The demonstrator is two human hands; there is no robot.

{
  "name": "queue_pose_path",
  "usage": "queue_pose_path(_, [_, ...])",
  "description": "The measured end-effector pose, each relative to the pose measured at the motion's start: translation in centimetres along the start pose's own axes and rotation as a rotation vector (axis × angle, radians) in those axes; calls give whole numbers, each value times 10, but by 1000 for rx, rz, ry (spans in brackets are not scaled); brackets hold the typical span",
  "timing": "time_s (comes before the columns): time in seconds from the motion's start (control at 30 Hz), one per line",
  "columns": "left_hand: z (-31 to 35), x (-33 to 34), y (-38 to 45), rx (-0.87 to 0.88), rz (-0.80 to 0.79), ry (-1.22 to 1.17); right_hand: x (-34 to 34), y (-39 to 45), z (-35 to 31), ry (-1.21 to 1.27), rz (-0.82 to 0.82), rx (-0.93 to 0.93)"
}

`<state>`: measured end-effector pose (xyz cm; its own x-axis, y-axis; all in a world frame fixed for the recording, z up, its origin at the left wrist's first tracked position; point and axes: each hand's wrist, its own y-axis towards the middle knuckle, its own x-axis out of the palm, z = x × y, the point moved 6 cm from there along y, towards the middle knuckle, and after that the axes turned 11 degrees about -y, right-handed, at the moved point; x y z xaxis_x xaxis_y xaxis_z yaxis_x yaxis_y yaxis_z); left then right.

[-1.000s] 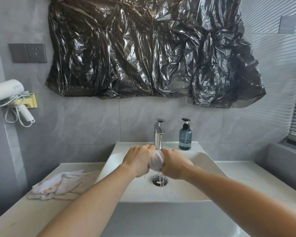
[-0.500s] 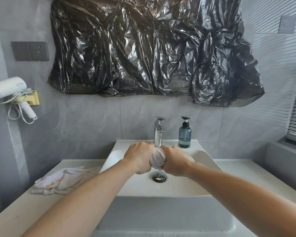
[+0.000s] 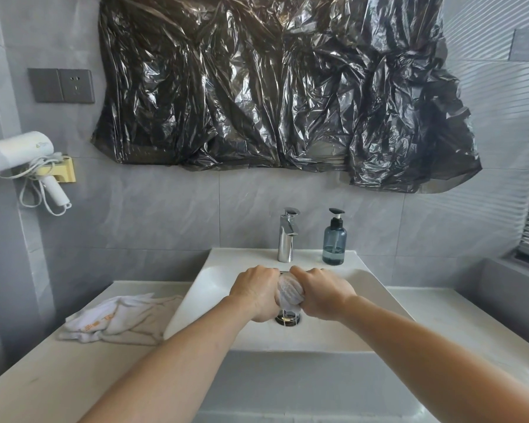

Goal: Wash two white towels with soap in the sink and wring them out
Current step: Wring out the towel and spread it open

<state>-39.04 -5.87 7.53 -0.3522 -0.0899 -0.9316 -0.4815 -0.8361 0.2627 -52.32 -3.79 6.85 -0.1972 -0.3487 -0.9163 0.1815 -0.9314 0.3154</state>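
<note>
Towel (image 3: 290, 292), balled at frame centre, clamped between my left hand (image 3: 255, 293) and right hand (image 3: 321, 293); water apparently dripping over drain (image 3: 287, 319).

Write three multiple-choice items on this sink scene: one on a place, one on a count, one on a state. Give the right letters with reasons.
1. Where does the soap bottle stand?
A. right of the tap
B. left of the tap
C. in the basin

2. How many towels are in view?
A. one
B. two
C. three

3. What is happening to the towel between the hands?
A. it lies flat
B. it hangs from the tap
C. it is being wrung over the drain

Answers:
1 A: it stands on the sink ledge, right of the tap.
2 B: the wrung towel and the spare towel on the counter.
3 C: the left hand and right hand grip it, and water streams down.
</note>
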Motion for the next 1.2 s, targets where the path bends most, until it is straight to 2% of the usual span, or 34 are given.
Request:
queue_pose_path(0.1, [-4,-2,-4,-40,-48,-37,-10,-2,1,71,54,-12])
queue_pose_path(0.23, [-18,-10,-18,-35,-78,-154,-17,-16,14,290,9,100])
queue_pose_path(0.4, [-23,-32,-57,197,75,-301,-27,-53,16,702,-82,219])
queue_pose_path(0.53, [-19,-49,-92,384,265,-320,-37,-87,-3,1011,-205,210])
queue_pose_path(0.67, [-7,-60,-127,423,394,-439,-46,-120,-13,1234,-271,144])
queue_pose_path(0.77, [3,-61,-150,392,465,-529,-53,-141,-20,1287,-283,52])
queue_pose_path(0.9, [2,-57,-177,292,507,-647,-54,-160,-34,1143,-242,-18])
queue_pose_path(0.97, [2,-55,-193,284,555,-726,-51,-168,-42,1157,-246,-32])
queue_pose_path(1.13, [2,-48,-232,253,620,-841,-22,-185,-65,1404,-405,127])
queue_pose_path(1.2, [2,-50,-246,234,624,-873,-18,-189,-77,1433,-441,151])
